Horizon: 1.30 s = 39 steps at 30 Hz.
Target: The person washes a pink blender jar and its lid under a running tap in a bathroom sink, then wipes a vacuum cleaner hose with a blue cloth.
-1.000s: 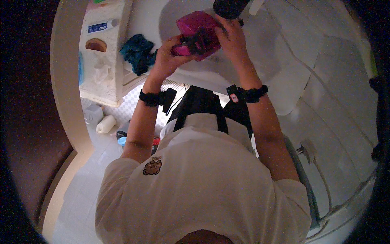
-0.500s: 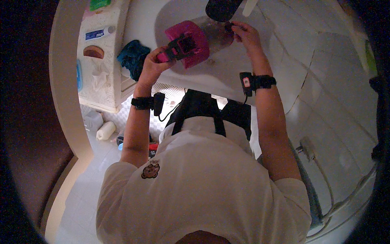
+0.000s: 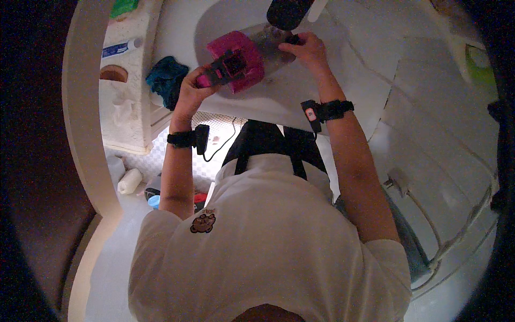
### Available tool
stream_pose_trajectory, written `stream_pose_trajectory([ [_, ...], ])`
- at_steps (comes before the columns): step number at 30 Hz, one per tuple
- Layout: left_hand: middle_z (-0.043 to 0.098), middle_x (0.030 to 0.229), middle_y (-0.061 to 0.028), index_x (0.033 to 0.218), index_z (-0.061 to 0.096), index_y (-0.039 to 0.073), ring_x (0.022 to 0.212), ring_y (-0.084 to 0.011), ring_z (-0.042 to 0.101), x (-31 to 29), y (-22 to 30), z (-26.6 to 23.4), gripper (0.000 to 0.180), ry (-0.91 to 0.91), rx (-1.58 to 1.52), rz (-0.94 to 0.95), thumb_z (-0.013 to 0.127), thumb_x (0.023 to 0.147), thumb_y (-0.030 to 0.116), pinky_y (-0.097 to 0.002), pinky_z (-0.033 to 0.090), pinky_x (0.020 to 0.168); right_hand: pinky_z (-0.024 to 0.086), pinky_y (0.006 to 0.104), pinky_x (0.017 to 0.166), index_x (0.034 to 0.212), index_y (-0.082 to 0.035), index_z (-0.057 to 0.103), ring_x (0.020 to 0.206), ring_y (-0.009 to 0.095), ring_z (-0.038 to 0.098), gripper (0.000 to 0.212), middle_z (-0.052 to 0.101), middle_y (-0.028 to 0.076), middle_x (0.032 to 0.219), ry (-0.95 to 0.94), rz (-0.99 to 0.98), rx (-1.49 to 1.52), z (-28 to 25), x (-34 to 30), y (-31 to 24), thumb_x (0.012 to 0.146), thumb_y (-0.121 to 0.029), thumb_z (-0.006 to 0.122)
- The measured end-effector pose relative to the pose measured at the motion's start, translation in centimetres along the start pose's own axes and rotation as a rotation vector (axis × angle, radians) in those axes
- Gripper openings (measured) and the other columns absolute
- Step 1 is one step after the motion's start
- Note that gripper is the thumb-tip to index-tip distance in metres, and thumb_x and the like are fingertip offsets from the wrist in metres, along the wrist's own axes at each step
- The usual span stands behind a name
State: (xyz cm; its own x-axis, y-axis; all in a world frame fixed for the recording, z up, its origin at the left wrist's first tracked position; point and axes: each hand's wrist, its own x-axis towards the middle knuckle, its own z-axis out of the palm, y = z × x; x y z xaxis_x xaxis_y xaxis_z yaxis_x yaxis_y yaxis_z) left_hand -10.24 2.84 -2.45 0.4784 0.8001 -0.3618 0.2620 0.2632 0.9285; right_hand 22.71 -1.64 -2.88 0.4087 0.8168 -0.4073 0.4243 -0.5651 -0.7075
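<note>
A bright pink part with a black-and-pink handle is held over a white washbasin. My left hand is closed around the handle's near end. From the pink part, a clear see-through cylinder extends to the right, with greyish specks in it. My right hand is at the cylinder's far end, fingers pinched on a small dark piece. Just beyond this end is a dark rounded object; its kind is unclear.
A dark teal cloth lies at the basin's left edge. Beside it, a pale counter carries a blue-and-white tube and a brown half-round item. A hose hangs at right. A white bottle lies on the floor.
Both hands and the pink part appear slightly farther left, as does the surrounding scene. My right hand has turned a little, its fingers now lower along the cylinder's end. The left hand keeps its hold.
</note>
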Motion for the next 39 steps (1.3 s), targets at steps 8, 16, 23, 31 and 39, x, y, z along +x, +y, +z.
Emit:
stream_pose_trajectory([
  [8, 0.062, 0.101, 0.0017, 0.119, 0.059, 0.002, 0.090, -0.0068, 0.055, -0.3, 0.2, -0.3, 0.055, -0.037, 0.059, 0.081, 0.075, 0.067, -0.002, -0.0216, 0.046, 0.081, 0.053, 0.0328, 0.075, 0.102, -0.001, 0.066, 0.086, 0.019, 0.065, 0.059, 0.070, 0.009, 0.094, -0.058, -0.028, 0.016, 2.1, 1.1, 2.8, 0.064, -0.043, 0.084],
  [16, 0.062, 0.099, 0.0020, 0.121, 0.059, 0.001, 0.084, -0.0064, 0.055, -0.2, -0.9, -0.8, 0.057, -0.038, 0.022, 0.093, 0.075, 0.067, 0.000, -0.0213, 0.047, 0.077, 0.052, 0.0306, 0.076, 0.108, -0.003, 0.066, 0.086, 0.017, 0.064, 0.049, 0.068, 0.006, 0.100, -0.261, 0.116, 0.262, 1.1, 2.1, 3.0, 0.073, -0.036, 0.079],
  [23, 0.063, 0.097, 0.0010, 0.119, 0.061, 0.001, 0.084, -0.0064, 0.055, -0.2, -1.2, -0.2, 0.052, -0.019, -0.043, 0.065, 0.077, 0.069, 0.002, -0.0222, 0.047, 0.076, 0.050, 0.0501, 0.083, 0.131, -0.011, 0.049, 0.105, 0.029, 0.057, 0.062, 0.057, 0.009, 0.120, -0.296, 0.320, 0.691, 1.6, 0.1, 3.2, 0.081, -0.040, 0.072],
  [31, 0.064, 0.101, -0.0004, 0.120, 0.060, 0.001, 0.088, -0.0081, 0.057, -0.5, -0.9, -0.2, 0.053, -0.002, -0.016, 0.128, 0.077, 0.069, 0.003, -0.0234, 0.048, 0.080, 0.050, 0.0508, 0.090, 0.127, -0.011, 0.049, 0.106, 0.031, 0.057, 0.053, 0.058, 0.010, 0.113, -0.508, 0.217, 1.069, 2.7, 0.1, 5.2, 0.085, -0.036, 0.070],
  [39, 0.063, 0.100, 0.0008, 0.119, 0.060, 0.000, 0.087, -0.0070, 0.057, 0.1, -0.4, -0.7, 0.053, -0.042, -0.017, 0.092, 0.077, 0.069, 0.002, -0.0223, 0.048, 0.080, 0.049, 0.0509, 0.093, 0.126, -0.007, 0.052, 0.108, 0.032, 0.056, 0.050, 0.056, 0.013, 0.115, -0.531, 0.242, 1.155, 2.1, 0.3, 5.7, 0.087, -0.035, 0.067],
])
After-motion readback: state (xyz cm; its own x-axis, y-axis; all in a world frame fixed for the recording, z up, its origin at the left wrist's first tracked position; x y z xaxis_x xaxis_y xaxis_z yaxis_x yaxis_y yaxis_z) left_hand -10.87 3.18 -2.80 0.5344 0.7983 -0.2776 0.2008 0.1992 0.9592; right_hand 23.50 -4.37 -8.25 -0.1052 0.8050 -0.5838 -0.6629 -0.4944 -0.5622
